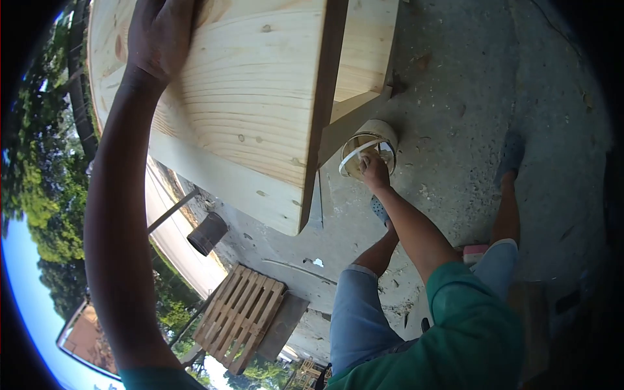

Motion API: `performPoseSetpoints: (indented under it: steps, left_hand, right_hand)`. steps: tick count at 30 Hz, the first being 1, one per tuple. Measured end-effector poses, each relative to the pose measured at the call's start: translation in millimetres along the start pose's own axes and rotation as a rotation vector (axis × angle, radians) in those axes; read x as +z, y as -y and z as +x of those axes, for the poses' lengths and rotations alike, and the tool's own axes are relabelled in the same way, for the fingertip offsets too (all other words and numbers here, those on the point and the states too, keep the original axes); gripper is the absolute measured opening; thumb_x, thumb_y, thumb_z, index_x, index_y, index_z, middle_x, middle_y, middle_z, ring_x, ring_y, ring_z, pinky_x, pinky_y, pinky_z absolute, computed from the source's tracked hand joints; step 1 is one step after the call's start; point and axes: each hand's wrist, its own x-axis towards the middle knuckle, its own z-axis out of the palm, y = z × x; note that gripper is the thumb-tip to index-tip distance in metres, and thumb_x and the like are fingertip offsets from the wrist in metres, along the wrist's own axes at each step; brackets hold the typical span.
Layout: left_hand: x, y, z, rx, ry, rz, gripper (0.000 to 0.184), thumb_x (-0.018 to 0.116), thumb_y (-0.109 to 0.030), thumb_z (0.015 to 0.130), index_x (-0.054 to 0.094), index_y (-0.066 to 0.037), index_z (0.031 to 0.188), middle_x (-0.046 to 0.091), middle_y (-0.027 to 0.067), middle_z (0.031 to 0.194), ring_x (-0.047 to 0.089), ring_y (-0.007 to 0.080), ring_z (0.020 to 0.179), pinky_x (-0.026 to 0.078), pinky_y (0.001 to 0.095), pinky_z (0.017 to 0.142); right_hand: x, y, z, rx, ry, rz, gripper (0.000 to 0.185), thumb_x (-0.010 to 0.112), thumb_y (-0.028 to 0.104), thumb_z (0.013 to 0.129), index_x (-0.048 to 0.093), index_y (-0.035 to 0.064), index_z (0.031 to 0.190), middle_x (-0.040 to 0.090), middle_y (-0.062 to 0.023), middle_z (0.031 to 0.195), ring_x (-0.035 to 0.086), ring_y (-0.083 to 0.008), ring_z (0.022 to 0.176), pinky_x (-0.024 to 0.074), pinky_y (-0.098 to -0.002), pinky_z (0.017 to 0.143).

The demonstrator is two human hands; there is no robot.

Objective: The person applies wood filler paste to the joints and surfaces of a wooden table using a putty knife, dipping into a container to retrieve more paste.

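Note:
My left hand rests against a pale wooden panel with visible grain and knots. The top border of the view cuts off its fingers, so I cannot see how they are held. Low down beside the woodwork, my right hand is over the mouth of a light-coloured bucket on the floor. Its fingers are curled closed, and what they grip is hidden. A pale curved band crosses the bucket's opening near them; whether it is handle or rim is unclear.
Rough concrete floor lies around the bucket. My feet in clog-like shoes stand close to it. Farther off are a dark cylindrical container and a slatted wooden pallet. Trees line the outside.

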Motion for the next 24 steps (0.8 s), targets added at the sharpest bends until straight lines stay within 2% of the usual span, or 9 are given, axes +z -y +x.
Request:
performPoseSetpoints:
  steps: [3,6,7,10,13,16,20,22,24]
  left_hand:
    - [0.4,3.2,-1.6,0.008,-0.037,-0.093,0.059,0.04,-0.04,0.104,0.042,-0.003,0.149,0.042,0.0209,0.153,0.033,0.0322,0.146,0.023,0.0388,0.12]
    - [1.5,5.5,-2.5,0.016,-0.045,-0.158,0.059,0.039,-0.041,0.103,0.042,-0.006,0.15,0.041,0.0187,0.154,0.032,0.0316,0.147,0.022,0.0399,0.12]
    - [1.4,5.9,-3.2,0.016,-0.046,-0.177,0.058,0.039,-0.042,0.103,0.042,-0.007,0.15,0.041,0.018,0.155,0.032,0.0314,0.147,0.021,0.0403,0.121]
    - [2.2,8.2,-5.6,-0.005,-0.036,-0.205,0.058,0.039,-0.043,0.103,0.043,-0.009,0.151,0.04,0.0158,0.156,0.031,0.0308,0.148,0.02,0.0414,0.121]
    - [5.0,10.7,-6.3,-0.026,-0.027,-0.228,0.058,0.039,-0.044,0.103,0.043,-0.012,0.151,0.039,0.0136,0.157,0.03,0.0302,0.149,0.019,0.0425,0.122]
    - [7.0,11.9,-3.0,-0.044,-0.013,-0.244,0.058,0.039,-0.045,0.102,0.043,-0.014,0.151,0.038,0.0114,0.158,0.029,0.0296,0.149,0.018,0.0436,0.122]
    - [8.4,9.0,-0.6,0.001,-0.031,-0.093,0.056,0.039,-0.043,0.104,0.045,-0.013,0.151,0.042,0.0098,0.156,0.033,0.0246,0.147,0.023,0.0365,0.121]
    - [7.9,3.4,1.5,0.017,-0.001,-0.105,0.057,0.038,-0.038,0.104,0.041,-0.007,0.152,0.039,0.0123,0.158,0.029,0.026,0.149,0.02,0.0394,0.122]
    - [4.7,4.7,3.6,0.007,0.023,-0.104,0.058,0.037,-0.037,0.103,0.038,-0.005,0.153,0.036,0.0134,0.159,0.028,0.0268,0.15,0.019,0.0401,0.122]
  right_hand:
    - [45.5,-37.9,19.8,0.142,-0.023,-0.035,0.025,0.063,0.014,0.088,0.067,0.007,0.112,0.069,-0.0202,0.105,0.064,-0.0412,0.1,0.0526,-0.0469,0.085]
    - [50.9,-42.0,27.1,0.166,0.001,-0.072,0.025,0.057,0.012,0.09,0.067,0.0077,0.113,0.067,-0.023,0.106,0.064,-0.0413,0.101,0.0516,-0.0491,0.085]
    - [50.6,-47.5,30.5,0.221,0.085,-0.136,0.025,0.056,0.013,0.09,0.068,0.009,0.112,0.068,-0.0225,0.105,0.064,-0.0414,0.102,0.0517,-0.0498,0.085]
    - [48.3,-44.6,25.2,0.159,-0.086,0.019,0.023,0.056,0.014,0.092,0.069,0.0096,0.11,0.069,-0.0215,0.101,0.066,-0.041,0.098,0.0524,-0.0493,0.082]
    - [22.2,-19.8,4.6,0.155,0.083,-0.001,0.02,0.06,0.014,0.091,0.07,0.0075,0.107,0.07,-0.0209,0.098,0.067,-0.0398,0.095,0.0535,-0.0465,0.08]
    - [20.8,-26.1,-13.6,0.031,0.075,0.134,0.022,0.068,0.017,0.09,0.071,0.0055,0.108,0.072,-0.0168,0.095,0.07,-0.0317,0.089,0.0547,-0.0385,0.077]
    - [2.5,-25.8,-21.1,0.138,0.091,0.407,0.03,0.074,0.026,0.09,0.07,0.0037,0.11,0.073,-0.0095,0.096,0.07,-0.0208,0.088,0.0548,-0.033,0.078]
    - [-11.8,-32.2,-23.2,0.178,0.148,0.521,0.033,0.074,0.028,0.092,0.069,0.0027,0.112,0.072,-0.0082,0.101,0.069,-0.0187,0.091,0.0558,-0.0336,0.081]
    - [-31.0,-37.9,-29.6,0.351,0.172,0.705,0.036,0.072,0.031,0.093,0.068,0.0021,0.116,0.071,-0.0084,0.103,0.069,-0.0191,0.092,0.0563,-0.0339,0.082]
